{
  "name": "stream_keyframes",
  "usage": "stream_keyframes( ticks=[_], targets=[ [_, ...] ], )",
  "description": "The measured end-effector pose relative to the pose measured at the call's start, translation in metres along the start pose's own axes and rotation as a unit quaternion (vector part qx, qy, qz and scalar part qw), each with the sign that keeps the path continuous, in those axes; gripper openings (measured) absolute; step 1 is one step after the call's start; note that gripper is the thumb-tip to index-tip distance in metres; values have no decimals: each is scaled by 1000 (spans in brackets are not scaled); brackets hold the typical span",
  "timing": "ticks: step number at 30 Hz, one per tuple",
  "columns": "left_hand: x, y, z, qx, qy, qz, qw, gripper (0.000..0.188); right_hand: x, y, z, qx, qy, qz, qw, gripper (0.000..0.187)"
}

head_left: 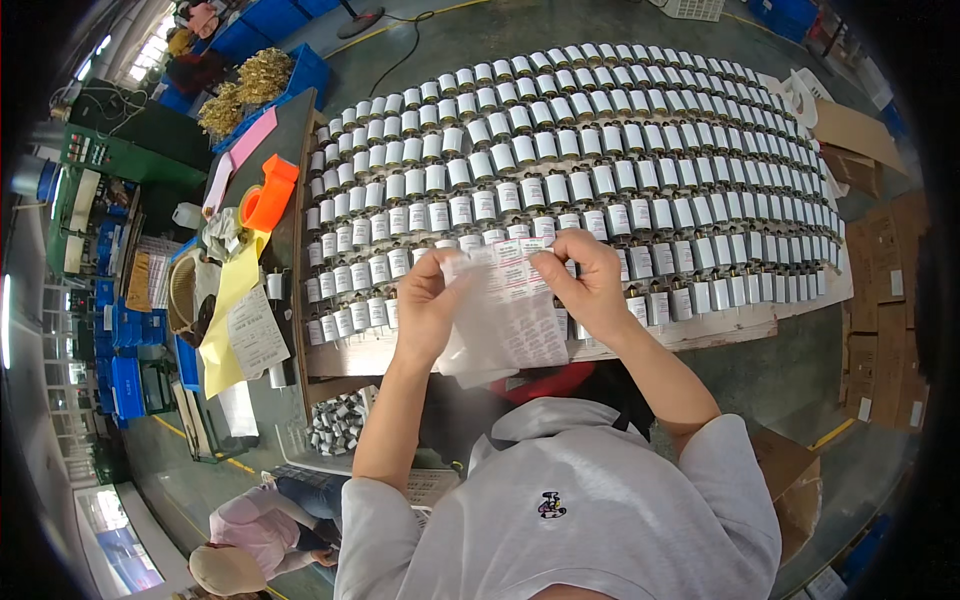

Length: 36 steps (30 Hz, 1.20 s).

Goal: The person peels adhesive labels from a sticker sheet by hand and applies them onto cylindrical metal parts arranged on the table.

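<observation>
A thin, translucent sheet of printed labels hangs in front of me, with red-bordered labels along its top and rows of small print below. My left hand pinches its upper left part between thumb and fingers. At the upper right corner, my right hand grips the sheet the same way. Just beyond stand many rows of white-wrapped metal cylinders on a wide table. Those in the nearer rows and toward the left carry printed labels; many farther ones look plain white. The sheet hides some cylinders behind it.
At left, a side bench holds an orange tape dispenser, yellow paper and a printed form. Brass-coloured parts fill a blue crate. Below sits a bin of small cylinders. A person is lower left; cardboard boxes stand right.
</observation>
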State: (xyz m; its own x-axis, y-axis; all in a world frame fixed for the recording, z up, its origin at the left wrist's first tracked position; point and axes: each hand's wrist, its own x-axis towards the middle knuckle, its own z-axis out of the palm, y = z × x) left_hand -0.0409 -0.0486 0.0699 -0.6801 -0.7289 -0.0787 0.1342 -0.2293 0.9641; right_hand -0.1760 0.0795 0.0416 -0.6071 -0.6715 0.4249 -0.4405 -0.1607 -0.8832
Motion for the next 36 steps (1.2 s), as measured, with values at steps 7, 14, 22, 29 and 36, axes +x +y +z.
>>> stream_keyframes(
  ticks=[7, 14, 22, 29, 36],
  targets=[
    [4, -2, -11, 4, -69, -8, 998, 10, 5, -3, 0, 46, -35, 7, 998, 19],
    [10, -11, -14, 55, -86, -15, 995, 8, 5, -1, -3, 47, -40, 95, 994, 10],
    [15, -19, -15, 119, -93, 4, 989, 8, 12, 16, -3, 75, -22, 39, 996, 9],
    [19, -24, -11, 116, -101, -11, 988, 12, 21, 1, 0, 94, 4, 96, 991, 20],
    [21, -30, -5, 116, -74, -49, 989, 12, 17, 19, 9, 9, 43, -20, 999, 36]
  ],
)
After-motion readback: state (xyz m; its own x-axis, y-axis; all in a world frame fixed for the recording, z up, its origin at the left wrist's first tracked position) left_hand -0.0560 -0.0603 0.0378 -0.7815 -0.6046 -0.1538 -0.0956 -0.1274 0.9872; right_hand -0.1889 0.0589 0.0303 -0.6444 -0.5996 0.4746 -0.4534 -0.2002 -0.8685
